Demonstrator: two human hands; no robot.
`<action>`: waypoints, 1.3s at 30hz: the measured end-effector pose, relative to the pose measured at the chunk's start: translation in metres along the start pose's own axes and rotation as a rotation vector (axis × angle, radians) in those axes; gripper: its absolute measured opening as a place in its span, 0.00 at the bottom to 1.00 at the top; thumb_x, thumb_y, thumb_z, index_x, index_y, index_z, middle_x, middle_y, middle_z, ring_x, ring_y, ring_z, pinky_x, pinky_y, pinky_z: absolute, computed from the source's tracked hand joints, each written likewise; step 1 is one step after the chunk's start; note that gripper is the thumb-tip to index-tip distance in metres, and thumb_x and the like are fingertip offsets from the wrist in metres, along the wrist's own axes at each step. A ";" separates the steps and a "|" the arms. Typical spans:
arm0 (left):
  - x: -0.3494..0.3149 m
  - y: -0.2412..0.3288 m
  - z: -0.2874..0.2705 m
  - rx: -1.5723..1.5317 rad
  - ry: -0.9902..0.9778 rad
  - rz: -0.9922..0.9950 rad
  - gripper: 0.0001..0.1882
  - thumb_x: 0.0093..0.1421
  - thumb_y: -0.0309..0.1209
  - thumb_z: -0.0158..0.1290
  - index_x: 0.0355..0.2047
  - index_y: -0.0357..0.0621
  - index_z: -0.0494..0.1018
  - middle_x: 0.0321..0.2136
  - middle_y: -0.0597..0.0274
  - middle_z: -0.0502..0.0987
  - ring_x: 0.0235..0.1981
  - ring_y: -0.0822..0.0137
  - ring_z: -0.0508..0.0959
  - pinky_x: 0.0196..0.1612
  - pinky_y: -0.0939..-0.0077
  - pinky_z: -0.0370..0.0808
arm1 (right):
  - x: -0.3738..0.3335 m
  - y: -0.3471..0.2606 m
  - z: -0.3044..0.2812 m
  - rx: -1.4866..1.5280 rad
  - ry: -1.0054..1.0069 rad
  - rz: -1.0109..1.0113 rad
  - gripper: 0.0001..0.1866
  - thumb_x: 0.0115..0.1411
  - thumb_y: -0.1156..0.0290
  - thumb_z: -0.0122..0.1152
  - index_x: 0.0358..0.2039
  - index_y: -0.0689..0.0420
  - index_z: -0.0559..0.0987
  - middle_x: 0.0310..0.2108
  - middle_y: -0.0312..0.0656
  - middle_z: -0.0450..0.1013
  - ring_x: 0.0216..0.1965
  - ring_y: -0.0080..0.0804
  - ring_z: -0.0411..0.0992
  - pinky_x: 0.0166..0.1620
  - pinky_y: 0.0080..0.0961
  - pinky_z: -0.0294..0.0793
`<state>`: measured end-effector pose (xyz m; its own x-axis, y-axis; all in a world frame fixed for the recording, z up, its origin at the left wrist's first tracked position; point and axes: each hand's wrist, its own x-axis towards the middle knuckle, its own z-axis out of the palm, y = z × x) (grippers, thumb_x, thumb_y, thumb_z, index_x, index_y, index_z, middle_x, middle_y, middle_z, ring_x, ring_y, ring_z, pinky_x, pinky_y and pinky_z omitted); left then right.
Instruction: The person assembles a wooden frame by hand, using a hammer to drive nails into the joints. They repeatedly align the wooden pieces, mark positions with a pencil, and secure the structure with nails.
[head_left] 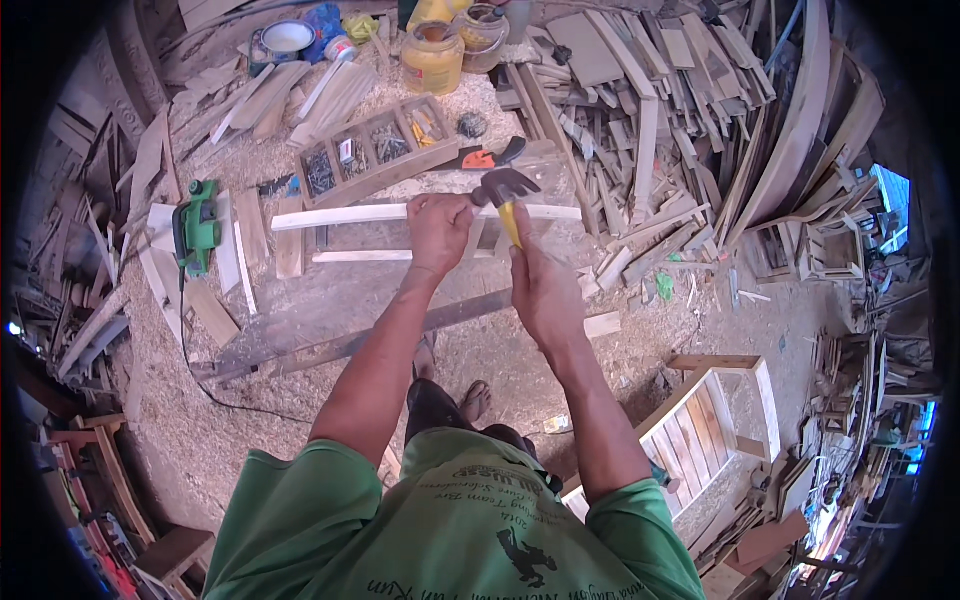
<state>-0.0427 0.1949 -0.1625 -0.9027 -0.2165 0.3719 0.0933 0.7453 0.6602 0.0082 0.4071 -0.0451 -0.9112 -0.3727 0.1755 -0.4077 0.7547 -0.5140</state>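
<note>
The left hand (438, 228) grips 1 pale wooden strip (340, 215), steadying it on the bench; the right hand (540, 285), just beside, clenches the yellow-handled hammer (505, 195), probably over a nail.

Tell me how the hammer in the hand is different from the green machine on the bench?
The hammer is held up by the right hand, while the green machine lies untouched on the sawdusty bench. The hammer has a dark metal head and yellow handle; the machine is bright green plastic. A black cord trails from the machine; the hammer has none. Both are woodworking tools.
</note>
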 end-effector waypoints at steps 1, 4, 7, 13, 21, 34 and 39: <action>0.002 0.002 -0.002 -0.017 -0.053 0.005 0.10 0.67 0.37 0.63 0.47 0.55 0.89 0.42 0.62 0.89 0.52 0.60 0.85 0.67 0.53 0.64 | -0.004 0.012 0.004 0.039 0.053 -0.023 0.36 0.76 0.68 0.59 0.82 0.45 0.62 0.30 0.63 0.80 0.30 0.67 0.81 0.34 0.59 0.77; 0.015 -0.007 -0.015 0.140 -0.091 0.090 0.16 0.66 0.40 0.65 0.51 0.53 0.87 0.46 0.58 0.89 0.54 0.53 0.85 0.63 0.51 0.72 | -0.024 0.024 0.008 0.151 0.124 0.026 0.36 0.75 0.66 0.60 0.81 0.47 0.62 0.29 0.63 0.80 0.29 0.67 0.81 0.32 0.59 0.77; 0.037 -0.009 -0.031 0.203 -0.284 0.096 0.21 0.64 0.44 0.67 0.55 0.52 0.85 0.48 0.53 0.88 0.54 0.46 0.84 0.59 0.48 0.78 | -0.055 0.043 0.022 0.199 0.102 0.143 0.26 0.73 0.65 0.64 0.69 0.54 0.75 0.28 0.60 0.81 0.28 0.66 0.81 0.31 0.58 0.76; 0.039 0.001 -0.035 0.234 -0.340 0.087 0.18 0.66 0.44 0.65 0.52 0.52 0.85 0.45 0.52 0.87 0.51 0.46 0.85 0.58 0.45 0.77 | -0.105 0.070 0.061 0.117 -0.102 0.274 0.15 0.71 0.61 0.64 0.52 0.54 0.84 0.28 0.57 0.83 0.30 0.64 0.83 0.33 0.58 0.80; 0.041 -0.006 -0.032 0.263 -0.338 0.088 0.20 0.66 0.48 0.65 0.52 0.53 0.83 0.41 0.50 0.86 0.48 0.42 0.85 0.52 0.44 0.79 | -0.119 0.070 0.097 0.244 -0.198 0.301 0.20 0.73 0.58 0.63 0.60 0.53 0.82 0.37 0.61 0.84 0.38 0.67 0.83 0.41 0.61 0.81; 0.014 0.006 -0.031 0.300 -0.194 0.080 0.15 0.63 0.41 0.66 0.46 0.49 0.81 0.41 0.57 0.85 0.48 0.50 0.84 0.53 0.47 0.77 | -0.045 0.028 0.018 0.332 0.090 0.089 0.35 0.78 0.69 0.59 0.81 0.54 0.60 0.26 0.61 0.79 0.26 0.64 0.80 0.30 0.56 0.75; 0.005 0.013 -0.033 0.303 -0.196 0.083 0.15 0.63 0.39 0.66 0.47 0.49 0.81 0.41 0.57 0.85 0.49 0.50 0.83 0.52 0.48 0.76 | 0.002 0.017 0.004 0.137 0.161 -0.002 0.36 0.78 0.67 0.56 0.83 0.50 0.58 0.26 0.62 0.80 0.27 0.67 0.80 0.33 0.60 0.77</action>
<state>-0.0323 0.1831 -0.1304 -0.9634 -0.0444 0.2643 0.0674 0.9144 0.3992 -0.0003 0.4172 -0.0573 -0.9125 -0.2748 0.3031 -0.4079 0.6694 -0.6209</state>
